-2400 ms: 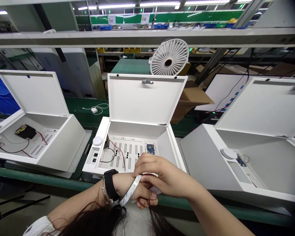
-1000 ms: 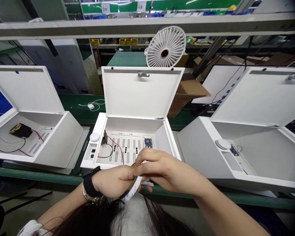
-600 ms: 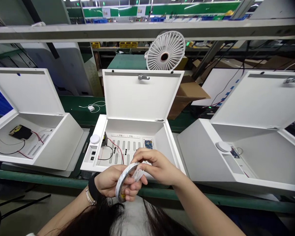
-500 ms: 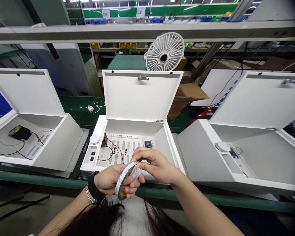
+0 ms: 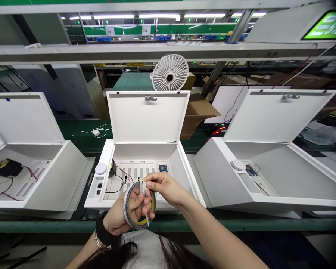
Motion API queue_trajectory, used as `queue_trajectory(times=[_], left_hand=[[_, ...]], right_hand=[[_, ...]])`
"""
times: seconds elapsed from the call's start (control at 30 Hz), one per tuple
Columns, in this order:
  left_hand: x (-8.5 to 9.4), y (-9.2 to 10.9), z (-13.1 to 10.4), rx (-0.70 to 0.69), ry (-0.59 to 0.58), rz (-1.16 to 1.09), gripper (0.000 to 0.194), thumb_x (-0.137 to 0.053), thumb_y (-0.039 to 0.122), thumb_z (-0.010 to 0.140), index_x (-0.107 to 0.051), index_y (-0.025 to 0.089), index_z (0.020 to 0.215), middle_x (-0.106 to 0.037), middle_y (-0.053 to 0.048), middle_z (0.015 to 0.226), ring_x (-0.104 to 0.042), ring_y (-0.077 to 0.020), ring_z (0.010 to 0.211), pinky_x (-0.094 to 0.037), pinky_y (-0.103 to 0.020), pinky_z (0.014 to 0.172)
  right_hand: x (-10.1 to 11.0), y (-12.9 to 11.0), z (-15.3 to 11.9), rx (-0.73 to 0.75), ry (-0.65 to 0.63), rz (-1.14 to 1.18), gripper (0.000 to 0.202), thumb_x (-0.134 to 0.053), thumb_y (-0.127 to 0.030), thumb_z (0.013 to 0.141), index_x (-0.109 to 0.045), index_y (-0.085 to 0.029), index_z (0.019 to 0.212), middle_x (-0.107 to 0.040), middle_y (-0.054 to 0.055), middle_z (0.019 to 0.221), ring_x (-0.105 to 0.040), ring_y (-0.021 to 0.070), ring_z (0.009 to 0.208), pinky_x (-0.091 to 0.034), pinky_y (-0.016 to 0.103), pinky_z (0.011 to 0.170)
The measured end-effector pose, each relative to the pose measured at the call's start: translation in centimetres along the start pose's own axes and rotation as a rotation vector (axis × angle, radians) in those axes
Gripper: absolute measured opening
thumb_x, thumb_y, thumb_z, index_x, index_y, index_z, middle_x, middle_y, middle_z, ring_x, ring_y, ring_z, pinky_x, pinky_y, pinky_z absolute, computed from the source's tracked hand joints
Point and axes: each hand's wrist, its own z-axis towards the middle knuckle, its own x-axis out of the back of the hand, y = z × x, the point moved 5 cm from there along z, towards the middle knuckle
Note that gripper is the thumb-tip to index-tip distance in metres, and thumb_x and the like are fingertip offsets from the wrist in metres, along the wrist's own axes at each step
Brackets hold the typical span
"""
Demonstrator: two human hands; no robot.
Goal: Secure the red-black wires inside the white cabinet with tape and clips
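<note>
My left hand (image 5: 119, 215) grips a roll of tape (image 5: 127, 216), with its fingers curled through the ring. The roll has a whitish outer face, a dark grey side and a yellow inner core. A thin white strip (image 5: 142, 189) runs across the ring, in front of the left fingers. At the roll's top edge my right hand (image 5: 169, 188) pinches the strip's upper end between thumb and index finger. Behind both hands is an open white box (image 5: 100, 203). It contains a black transformer (image 5: 112, 169), red and black wires, and a blue circuit board (image 5: 162, 168).
Similar open white boxes stand to the left (image 5: 56, 186) and right (image 5: 212, 175). A white fan (image 5: 170, 73) and a cardboard box (image 5: 196, 116) are behind the middle lid. A white cable with plug (image 5: 96, 132) lies on the green bench. A metal shelf beam (image 5: 114, 54) crosses above.
The roll has turned so its ring faces the camera more, and the white strip now stands across it. The right hand has shifted slightly left. The camera view has tilted up and moved right.
</note>
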Motion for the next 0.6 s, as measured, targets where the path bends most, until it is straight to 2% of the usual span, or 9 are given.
queue_trajectory(times=[0.13,0.23,0.33,0.5,0.6], left_hand=[[0.1,-0.4,-0.2,-0.019,0.097,-0.017,0.019,-0.045,0.022,0.094,-0.059,0.011,0.087,-0.047,-0.002,0.077,-0.048,-0.0087,0.062,-0.049,-0.028,0.067],[0.2,-0.5,-0.2,-0.042,0.155,-0.008,0.02,-0.045,0.025,0.094,-0.058,0.012,0.085,-0.049,-0.003,0.076,-0.054,-0.0118,0.069,-0.048,-0.028,0.07],[0.5,-0.7,-0.2,-0.058,0.186,0.028,0.023,-0.045,0.029,0.094,-0.058,0.012,0.085,-0.05,-0.003,0.074,-0.055,-0.0123,0.067,-0.048,-0.029,0.069],[1.6,-1.1,-0.5,-0.036,0.224,0.101,0.022,-0.049,0.032,0.092,-0.058,0.013,0.087,-0.056,-0.004,0.07,-0.057,-0.013,0.06,-0.047,-0.027,0.059],[1.9,-1.3,-0.5,-0.033,0.203,0.07,0.023,-0.051,0.032,0.092,-0.059,0.012,0.085,-0.053,-0.002,0.064,-0.054,-0.0109,0.054,-0.048,-0.026,0.057]], right_hand=[[-0.2,0.9,-0.2,-0.035,0.034,0.062,0.035,-0.074,-0.043,0.073,-0.064,-0.013,0.087,-0.065,0.001,0.066,-0.061,0.0117,0.056,-0.047,0.023,0.055],[-0.7,1.7,-0.2,-0.075,-0.013,0.123,0.036,-0.07,-0.047,0.076,-0.06,-0.013,0.084,-0.066,0.002,0.064,-0.06,0.0135,0.047,-0.047,0.024,0.044],[-1.2,2.1,-0.2,-0.079,-0.06,0.159,0.036,-0.065,-0.048,0.081,-0.056,-0.014,0.08,-0.066,0.004,0.061,-0.06,0.0152,0.042,-0.046,0.024,0.038],[-1.5,2.4,-0.4,-0.058,-0.093,0.171,0.033,-0.06,-0.047,0.085,-0.055,-0.015,0.079,-0.065,0.003,0.057,-0.06,0.0159,0.043,-0.048,0.025,0.042],[-1.1,2.7,-0.5,-0.054,-0.014,0.151,0.032,-0.065,-0.045,0.081,-0.056,-0.015,0.081,-0.065,0.002,0.061,-0.062,0.0149,0.048,-0.048,0.025,0.047]])
